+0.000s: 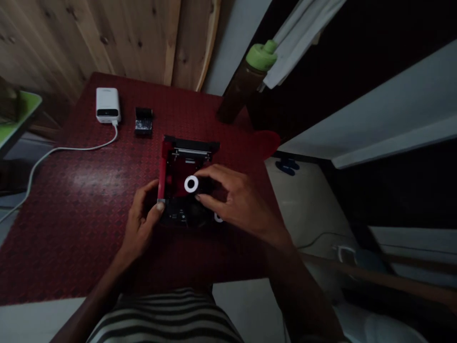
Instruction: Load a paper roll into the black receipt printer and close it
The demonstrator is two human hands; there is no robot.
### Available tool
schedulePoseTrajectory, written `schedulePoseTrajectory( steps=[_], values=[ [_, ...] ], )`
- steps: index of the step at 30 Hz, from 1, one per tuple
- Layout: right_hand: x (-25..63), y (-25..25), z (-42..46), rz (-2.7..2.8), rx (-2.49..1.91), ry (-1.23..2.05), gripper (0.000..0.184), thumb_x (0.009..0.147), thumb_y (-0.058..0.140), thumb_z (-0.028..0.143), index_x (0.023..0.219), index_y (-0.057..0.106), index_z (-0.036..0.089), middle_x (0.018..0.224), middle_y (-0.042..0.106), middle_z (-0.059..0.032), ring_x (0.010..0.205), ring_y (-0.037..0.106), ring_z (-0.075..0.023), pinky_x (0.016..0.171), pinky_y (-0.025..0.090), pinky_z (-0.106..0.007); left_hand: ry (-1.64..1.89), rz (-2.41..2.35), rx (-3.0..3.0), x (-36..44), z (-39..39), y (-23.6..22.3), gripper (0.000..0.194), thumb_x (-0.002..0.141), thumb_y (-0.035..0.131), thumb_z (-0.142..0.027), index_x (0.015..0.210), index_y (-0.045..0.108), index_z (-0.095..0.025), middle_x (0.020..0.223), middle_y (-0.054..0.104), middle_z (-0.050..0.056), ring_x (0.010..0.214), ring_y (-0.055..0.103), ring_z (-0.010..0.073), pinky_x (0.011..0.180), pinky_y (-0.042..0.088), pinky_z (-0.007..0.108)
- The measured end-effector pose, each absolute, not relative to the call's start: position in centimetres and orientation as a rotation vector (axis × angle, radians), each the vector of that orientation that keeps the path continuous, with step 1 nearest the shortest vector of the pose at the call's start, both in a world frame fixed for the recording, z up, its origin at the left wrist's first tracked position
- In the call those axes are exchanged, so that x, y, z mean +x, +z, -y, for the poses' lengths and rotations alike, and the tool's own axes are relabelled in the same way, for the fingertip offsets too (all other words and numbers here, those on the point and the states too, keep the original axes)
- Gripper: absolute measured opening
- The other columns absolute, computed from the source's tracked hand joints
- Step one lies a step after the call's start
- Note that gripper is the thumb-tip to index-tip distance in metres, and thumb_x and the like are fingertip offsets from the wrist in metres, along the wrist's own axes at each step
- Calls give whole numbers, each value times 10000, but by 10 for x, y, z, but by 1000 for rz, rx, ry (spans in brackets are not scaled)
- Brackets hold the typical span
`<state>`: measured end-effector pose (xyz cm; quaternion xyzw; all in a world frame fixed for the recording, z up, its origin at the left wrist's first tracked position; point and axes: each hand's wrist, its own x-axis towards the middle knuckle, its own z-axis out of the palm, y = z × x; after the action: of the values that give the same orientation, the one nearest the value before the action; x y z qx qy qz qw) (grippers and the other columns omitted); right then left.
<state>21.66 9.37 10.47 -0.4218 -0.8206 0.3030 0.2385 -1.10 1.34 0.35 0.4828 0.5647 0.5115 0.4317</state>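
Note:
A small black and red device [180,164] with its lid up stands on the red patterned table [82,205]. A white roll [191,185] with a hole in its middle sits in the open bay. My right hand [233,200] is closed around the roll, fingers pinching its side. My left hand [143,224] grips the device's near left corner, thumb pressed on the front edge.
A white power bank [107,105] with a white cable [64,148] lies at the table's back left. A small black box [143,120] sits beside it. A brown bottle with a green cap [250,76] stands at the back right edge. The floor lies to the right.

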Motion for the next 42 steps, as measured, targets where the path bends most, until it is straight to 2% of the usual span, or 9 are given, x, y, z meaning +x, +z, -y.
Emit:
schedulePoseTrajectory(
  steps=[6,14,18,25,29,33,36,38,42],
  values=[
    [172,96,-92,2555,-1439,440,169,999,722,80,1120,773,186,1174,824,-121,1159,727,-319,1029,532,-487,1262,-1379,1141,-11,-12,5,584,1032,670,-564,1505,643,-223,1528,683,137,1428,635,352,1228,468,528],
    [151,99,-101,2777,-1594,266,216,994,656,51,1143,776,152,1084,836,-139,1080,772,-321,958,538,-431,1264,-1358,1127,-11,-12,5,580,1037,667,-537,1528,625,-232,1509,677,134,1436,624,347,1208,472,514],
    [147,97,-110,2798,-1649,335,264,1002,626,61,1198,775,157,1109,833,-145,1044,784,-300,881,555,-392,1245,-1372,1142,-11,-12,4,581,1045,660,-542,1533,617,-230,1514,671,136,1433,624,344,1199,476,521],
    [141,92,-115,2800,-1715,448,292,1057,526,65,1189,778,129,1182,799,-190,1095,762,-304,897,571,-394,1221,-1385,1135,-11,-11,6,599,1047,653,-560,1543,613,-226,1561,662,133,1433,629,350,1237,457,544],
    [147,86,-115,2763,-1646,545,306,1043,532,31,1198,778,126,1199,803,-183,1139,754,-301,980,574,-405,1235,-1395,1135,-11,-12,7,604,1036,665,-567,1536,626,-231,1529,685,129,1401,651,353,1225,477,545],
    [165,86,-110,2641,-1496,661,427,1025,514,-46,1273,786,171,1262,817,-131,1231,743,-267,1115,567,-434,1229,-1403,1130,-12,-12,8,595,1031,668,-546,1534,630,-231,1542,680,129,1427,638,356,1244,459,539],
    [183,92,-102,2581,-1263,717,421,1053,551,-10,1312,798,213,1340,818,-96,1289,733,-246,1187,559,-470,1223,-1414,1152,-12,-12,9,591,1030,665,-546,1528,635,-230,1528,687,129,1412,642,352,1228,472,526],
    [190,95,-98,2575,-1148,734,361,1059,603,25,1273,817,221,1327,828,-84,1261,741,-244,1165,580,-480,1227,-1420,1156,-12,-12,8,586,1033,662,-552,1522,638,-231,1512,693,129,1400,647,350,1207,491,515],
    [191,92,-98,2625,-1091,723,278,1057,635,36,1006,842,214,1132,849,-72,1103,743,-234,1042,617,-441,1240,-1433,1162,-13,-13,5,582,1032,663,-562,1510,646,-231,1510,694,126,1404,652,348,1194,508,497]
  ],
)
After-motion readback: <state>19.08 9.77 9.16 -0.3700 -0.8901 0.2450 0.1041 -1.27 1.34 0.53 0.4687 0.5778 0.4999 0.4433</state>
